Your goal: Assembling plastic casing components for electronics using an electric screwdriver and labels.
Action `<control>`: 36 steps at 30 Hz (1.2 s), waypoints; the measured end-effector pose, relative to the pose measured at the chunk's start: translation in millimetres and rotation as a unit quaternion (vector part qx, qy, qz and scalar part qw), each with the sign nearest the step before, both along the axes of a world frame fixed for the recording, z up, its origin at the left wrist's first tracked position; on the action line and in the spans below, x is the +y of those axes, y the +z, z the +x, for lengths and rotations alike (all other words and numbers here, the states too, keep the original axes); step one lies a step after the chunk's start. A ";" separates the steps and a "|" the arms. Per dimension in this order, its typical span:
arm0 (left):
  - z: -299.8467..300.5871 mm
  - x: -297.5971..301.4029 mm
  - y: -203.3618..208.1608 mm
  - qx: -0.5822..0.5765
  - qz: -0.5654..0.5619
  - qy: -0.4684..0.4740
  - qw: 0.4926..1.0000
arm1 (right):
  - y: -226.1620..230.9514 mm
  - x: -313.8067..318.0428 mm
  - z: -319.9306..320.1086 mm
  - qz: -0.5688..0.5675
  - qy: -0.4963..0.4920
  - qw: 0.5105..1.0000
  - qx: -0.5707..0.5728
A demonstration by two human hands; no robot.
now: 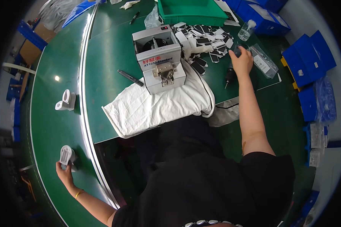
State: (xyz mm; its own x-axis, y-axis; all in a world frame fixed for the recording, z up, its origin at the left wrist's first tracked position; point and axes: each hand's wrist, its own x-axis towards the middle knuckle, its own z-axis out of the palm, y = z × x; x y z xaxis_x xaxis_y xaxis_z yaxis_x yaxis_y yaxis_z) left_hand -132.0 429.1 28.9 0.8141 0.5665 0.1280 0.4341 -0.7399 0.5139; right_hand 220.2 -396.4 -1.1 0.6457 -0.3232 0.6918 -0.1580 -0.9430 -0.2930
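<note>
At the lower left, my left hand (pixel 65 174) is closed on a white plastic housing (pixel 66 154) with a rounded end and a hollow in its face. The housing is over the green surface, and my fingers hide part of its lower side. My right arm reaches out to the far right, where my right hand (pixel 241 62) has its thumb and fingers around the upper part of a dark electric screwdriver (pixel 230 74). The tool's thin bit points toward me. Another white plastic housing (pixel 66 101) stands farther up the left-hand surface.
A grey screw feeder (pixel 159 60) sits on a white cloth (pixel 159 113) mid-table, beside a pen-like tool (pixel 130 77). Behind are many small black-and-white pieces (pixel 204 38) and a green tray (pixel 193 13). A clear bottle (pixel 245 32), plastic bag (pixel 264 62) and blue bins (pixel 307 56) are rightward.
</note>
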 end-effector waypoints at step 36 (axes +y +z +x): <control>130.0 -461.9 -37.3 -0.171 -0.193 -0.294 0.921 | 49.6 203.8 -163.5 0.465 0.499 0.666 0.303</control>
